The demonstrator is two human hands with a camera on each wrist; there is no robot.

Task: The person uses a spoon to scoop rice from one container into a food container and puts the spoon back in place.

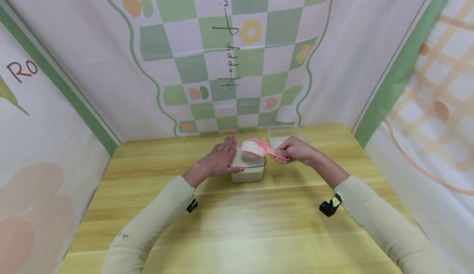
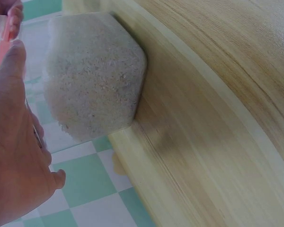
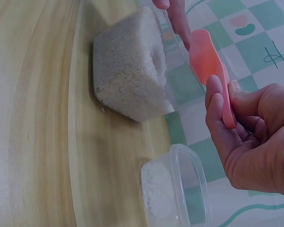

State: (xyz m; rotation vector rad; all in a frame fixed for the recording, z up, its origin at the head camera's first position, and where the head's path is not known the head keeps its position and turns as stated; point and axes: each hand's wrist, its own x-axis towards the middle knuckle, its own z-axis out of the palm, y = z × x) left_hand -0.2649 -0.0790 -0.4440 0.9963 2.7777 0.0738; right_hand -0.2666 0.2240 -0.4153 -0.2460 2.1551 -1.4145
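One pink rice scoop [image 1: 263,145], gripped in your right hand [image 1: 295,149], points its long axis left over the clear rice container [image 1: 247,177] near the desk's [image 1: 237,233] far edge, your straight-fingered left hand [image 1: 220,159] touching the container's left side.

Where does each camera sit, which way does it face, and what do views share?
Head: on the head, facing forward and down at the pink scoop and clear rice container; left hand, right hand and sleeved forearms show.
Left wrist: on that wrist, facing the container's side; left hand, part of the right.
Right wrist: on that wrist, facing scoop, container and smaller tub; right hand, part of the left.
Both wrist views share container and scoop.
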